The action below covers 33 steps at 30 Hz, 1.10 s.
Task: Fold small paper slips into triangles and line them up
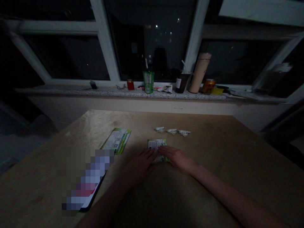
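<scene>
A small green and white printed packet [156, 143] lies flat on the table in front of me. My left hand [142, 162] rests on its left side with the fingers stretched out. From the right, my right hand [174, 155] lies over the packet, fingers extended and flat. Parts of the packet are hidden under both hands. Beyond it lie three small folded triangular pieces [172, 131] with similar print. To the left is a larger green and white packet [117, 141], lying flat.
A lit phone [89, 180], partly blurred out, lies at the left on the table [201, 202]. On the windowsill [104, 91] stand a green cup with a straw [148, 81], a dark cup [181, 83], a pale tall flask [200, 72], a red jar [130, 84] and an orange can [208, 86].
</scene>
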Each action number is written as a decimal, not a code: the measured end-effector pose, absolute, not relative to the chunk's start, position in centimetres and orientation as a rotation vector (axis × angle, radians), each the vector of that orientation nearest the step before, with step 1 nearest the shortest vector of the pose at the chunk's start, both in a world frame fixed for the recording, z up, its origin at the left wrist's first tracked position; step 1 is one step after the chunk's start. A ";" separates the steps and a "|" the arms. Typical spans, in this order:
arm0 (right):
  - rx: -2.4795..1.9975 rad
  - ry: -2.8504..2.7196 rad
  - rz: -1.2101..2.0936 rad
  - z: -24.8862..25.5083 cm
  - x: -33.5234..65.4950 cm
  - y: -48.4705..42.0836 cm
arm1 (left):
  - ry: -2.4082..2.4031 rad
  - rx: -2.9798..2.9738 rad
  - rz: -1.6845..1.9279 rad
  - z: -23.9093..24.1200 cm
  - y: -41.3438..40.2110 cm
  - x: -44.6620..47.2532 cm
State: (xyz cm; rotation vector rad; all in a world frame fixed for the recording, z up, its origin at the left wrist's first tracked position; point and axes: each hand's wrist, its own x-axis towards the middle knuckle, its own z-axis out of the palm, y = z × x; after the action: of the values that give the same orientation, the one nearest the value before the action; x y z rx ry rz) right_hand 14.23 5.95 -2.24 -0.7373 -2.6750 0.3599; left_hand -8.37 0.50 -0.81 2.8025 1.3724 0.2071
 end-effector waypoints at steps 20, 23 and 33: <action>-0.891 -2.774 0.458 -1.2 20.5 0.7 | 1.070 2.968 0.042 -0.2 -0.5 -4.9; -0.908 -2.769 0.475 -1.2 21.0 -0.1 | 1.053 2.952 -0.022 0.4 -0.8 -4.6; -0.969 -2.700 0.496 -1.1 21.6 -1.1 | 1.018 2.918 -0.030 1.8 -0.6 -3.0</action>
State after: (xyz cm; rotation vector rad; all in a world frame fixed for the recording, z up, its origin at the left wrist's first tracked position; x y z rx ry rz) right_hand 21.59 -1.15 -1.09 -0.9691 -2.6998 0.4961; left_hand -3.04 -0.58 1.81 2.9183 1.0182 -0.0302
